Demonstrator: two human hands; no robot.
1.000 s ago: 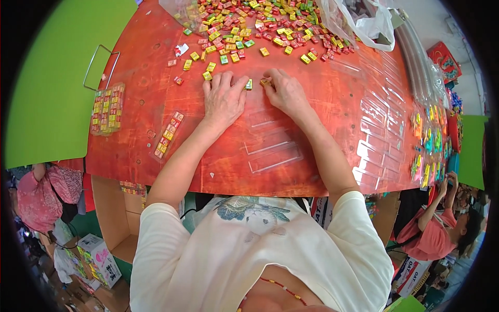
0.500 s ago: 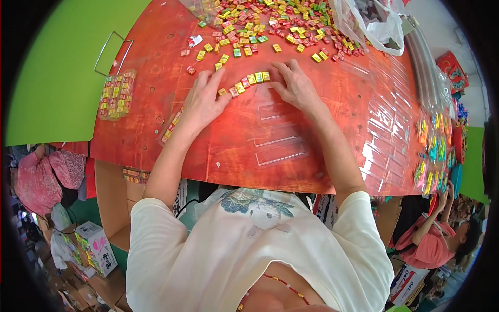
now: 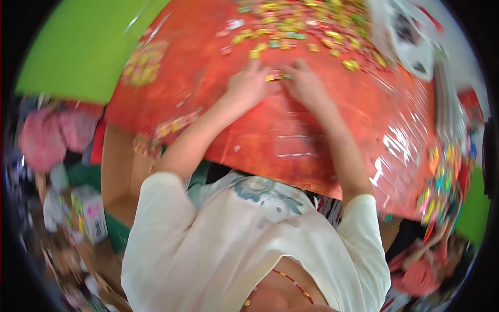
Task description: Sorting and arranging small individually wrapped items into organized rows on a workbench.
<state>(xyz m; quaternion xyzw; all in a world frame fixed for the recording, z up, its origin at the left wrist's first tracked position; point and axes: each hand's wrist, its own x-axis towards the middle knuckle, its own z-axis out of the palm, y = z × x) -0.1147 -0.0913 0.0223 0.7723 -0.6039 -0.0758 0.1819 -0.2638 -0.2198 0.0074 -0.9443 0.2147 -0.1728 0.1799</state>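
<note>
Head view, far left: a green panel (image 3: 73, 52) bordered the red table (image 3: 197, 78), with a co-worker in pink (image 3: 54, 136) below it. On the table's left part lay a flat pack (image 3: 144, 63) of yellow and red pieces; nearer the edge, a strip (image 3: 175, 124) of similar pieces lay just beside the left forearm (image 3: 210, 122). That forearm slanted up and rightward from a white sleeve, and the left hand (image 3: 249, 86) sat low over the table, back upward, one finger pointing forward near a loose yellow piece (image 3: 254, 53). Between the two hands was a short row of small pieces (image 3: 277, 76), yellow, red and green, its ends at the fingertips. Clear trays (image 3: 295, 145) lay nearer the body. The right hand (image 3: 304, 83), also back upward, curled its fingers in from the right, its forearm (image 3: 340, 143) leaning up and leftward. Both hands' fingers were bent inward around the row, but blur hid whether either pinched it. Beyond spread a heap of pieces (image 3: 306, 26); farther right came a white plastic bag (image 3: 427, 65), more clear trays (image 3: 397, 151) and brightly coloured items (image 3: 439, 182).
</note>
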